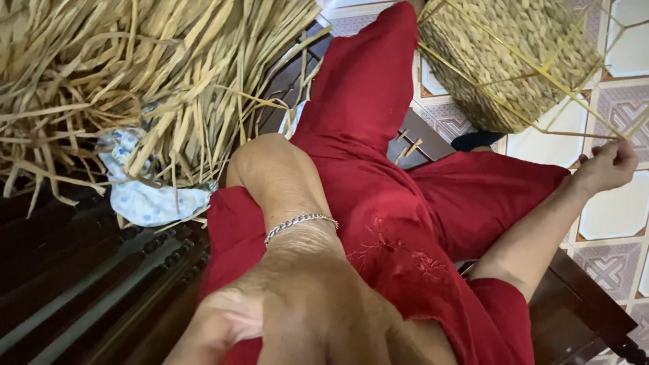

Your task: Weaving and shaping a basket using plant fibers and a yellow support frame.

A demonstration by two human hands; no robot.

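My right hand (606,165) is out to the right over the tiled floor, its fingers pinched on a thin yellow straw strand (541,71). The strand runs up and left across a round woven basket (500,61), which lies beyond my red-clothed knee (365,88). More loose strands stick out from the basket. My left hand (297,318) is raised close to the camera at the bottom middle. It is blurred, with fingers curled and a silver chain bracelet (301,222) on the wrist. Whether it holds anything is hidden.
A big heap of dried straw (135,67) fills the upper left, resting on a dark wooden bench (81,284). A white-and-blue patterned cloth (145,196) lies under the heap's edge. Patterned floor tiles (612,213) show at the right.
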